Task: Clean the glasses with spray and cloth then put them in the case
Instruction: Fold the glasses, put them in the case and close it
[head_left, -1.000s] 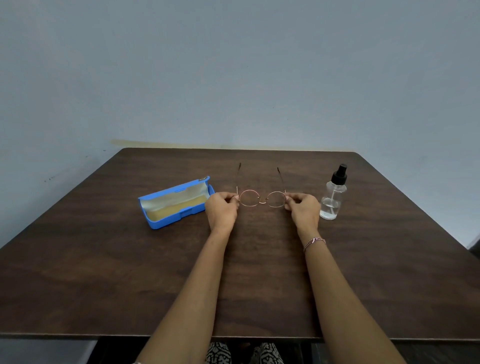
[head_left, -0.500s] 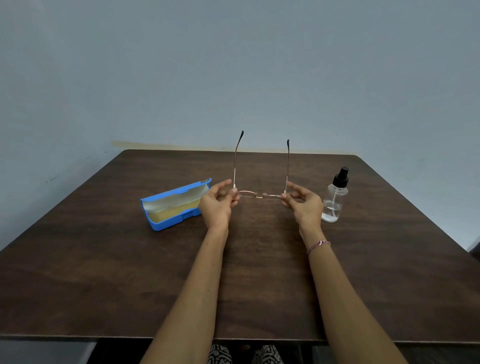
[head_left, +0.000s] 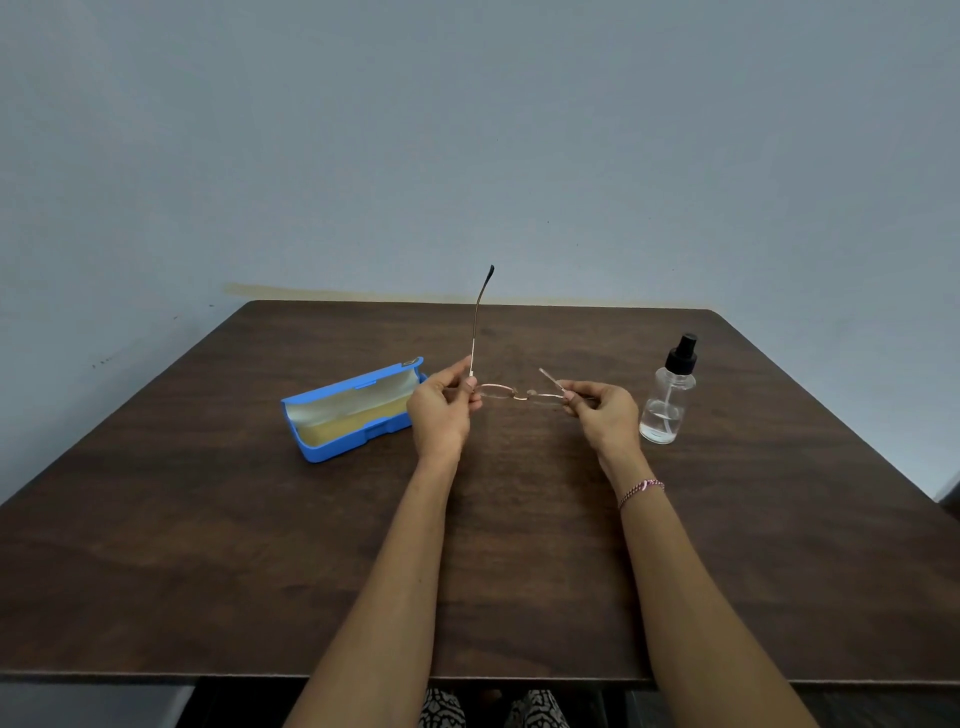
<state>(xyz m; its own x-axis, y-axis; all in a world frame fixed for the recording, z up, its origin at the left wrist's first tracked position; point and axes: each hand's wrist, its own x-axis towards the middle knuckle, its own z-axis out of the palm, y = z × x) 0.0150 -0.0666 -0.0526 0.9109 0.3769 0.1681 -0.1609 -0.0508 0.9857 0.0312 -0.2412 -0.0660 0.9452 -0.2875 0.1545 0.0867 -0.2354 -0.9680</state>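
I hold the glasses up off the tabletop, between my two hands, with the lenses lying nearly flat and edge-on to me. My left grip pinches the left end of the thin metal frame between thumb and fingertips, right at the hinge. From there the left temple stands straight up, its dark tip showing against the grey wall. My right grip pinches the right end of the frame the same way. The right temple slants inward over the lens and is blurred.

The blue case lies open on the tabletop just beside my left grip, with its lid tipped back. A yellow layer sits in its tray; I cannot tell whether that is cloth or lining. The spray bottle stands upright near my right grip, apart from it. It is clear glass with a black pump top and a little liquid at the bottom. A thin bracelet circles my right wrist.
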